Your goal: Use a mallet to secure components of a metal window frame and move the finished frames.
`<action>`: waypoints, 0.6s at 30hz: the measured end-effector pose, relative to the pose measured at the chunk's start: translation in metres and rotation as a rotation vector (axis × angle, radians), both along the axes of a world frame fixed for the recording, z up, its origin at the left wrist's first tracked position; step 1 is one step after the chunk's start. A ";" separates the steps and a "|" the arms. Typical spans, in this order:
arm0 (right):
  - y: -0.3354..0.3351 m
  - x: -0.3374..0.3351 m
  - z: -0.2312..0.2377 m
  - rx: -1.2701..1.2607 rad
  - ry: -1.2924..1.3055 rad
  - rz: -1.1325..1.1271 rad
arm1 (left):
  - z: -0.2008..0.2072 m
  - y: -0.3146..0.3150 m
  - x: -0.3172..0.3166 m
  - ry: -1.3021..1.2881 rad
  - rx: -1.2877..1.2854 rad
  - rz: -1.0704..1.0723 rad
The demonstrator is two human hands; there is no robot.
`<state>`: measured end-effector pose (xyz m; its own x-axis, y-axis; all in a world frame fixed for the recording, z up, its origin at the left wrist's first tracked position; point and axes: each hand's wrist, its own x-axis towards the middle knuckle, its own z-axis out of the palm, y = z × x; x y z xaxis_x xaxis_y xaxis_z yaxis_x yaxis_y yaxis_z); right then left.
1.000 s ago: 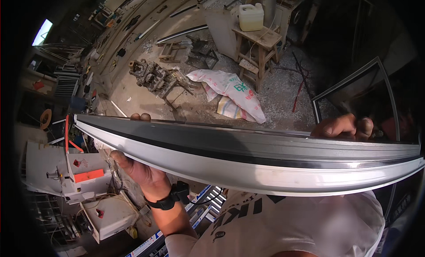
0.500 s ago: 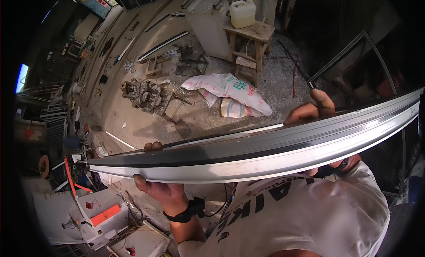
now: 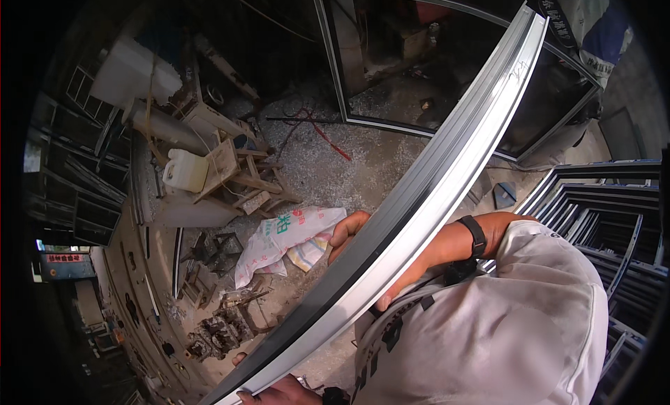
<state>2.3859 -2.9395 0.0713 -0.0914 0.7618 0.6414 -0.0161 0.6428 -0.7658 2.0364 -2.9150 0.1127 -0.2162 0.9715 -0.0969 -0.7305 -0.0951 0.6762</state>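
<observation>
A long grey and white metal profile [image 3: 447,168] with a dark strip along it runs slantwise from the lower left to the upper right. My left hand [image 3: 283,392] is closed round its lower end, thumb on the white near face and a fingertip showing past the far edge. Higher up, my right hand [image 3: 350,230] grips the middle, its fingers curled over the far side and its thumb at the near edge. Most of the right palm lies hidden behind the profile. Handwritten marks show near the upper end.
A large dark-framed panel [image 3: 377,126] stands beyond the upper end. Many stacked frames [image 3: 614,216] are at the right. White woven sacks [image 3: 289,241] lie on the floor near a wooden stool [image 3: 227,164] with a plastic jug [image 3: 185,170]. Metal scrap [image 3: 216,335] lies lower left.
The profile has swung from nearly level to a steep slant, its right end going up and its left end down. My view has turned right, bringing the stacked frames in. Both hands keep their hold.
</observation>
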 end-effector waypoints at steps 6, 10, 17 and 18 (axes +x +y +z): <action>-0.037 0.070 -0.011 -0.248 0.431 -0.100 | -0.013 0.032 0.084 0.764 0.310 -0.032; -0.065 0.123 -0.019 -0.096 0.054 -0.359 | 0.002 0.050 0.147 0.305 -0.008 -0.198; -0.126 0.158 0.008 -0.378 0.590 -0.426 | 0.001 0.067 0.239 1.216 0.702 -0.348; -0.132 0.164 0.007 -0.357 0.616 -0.474 | 0.001 0.075 0.246 1.066 0.539 -0.504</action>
<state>2.5496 -3.0720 0.0780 0.5743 0.7971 0.1865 -0.2864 0.4091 -0.8664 2.2827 -2.8403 0.1133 0.4545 0.8307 0.3216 0.1068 -0.4093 0.9061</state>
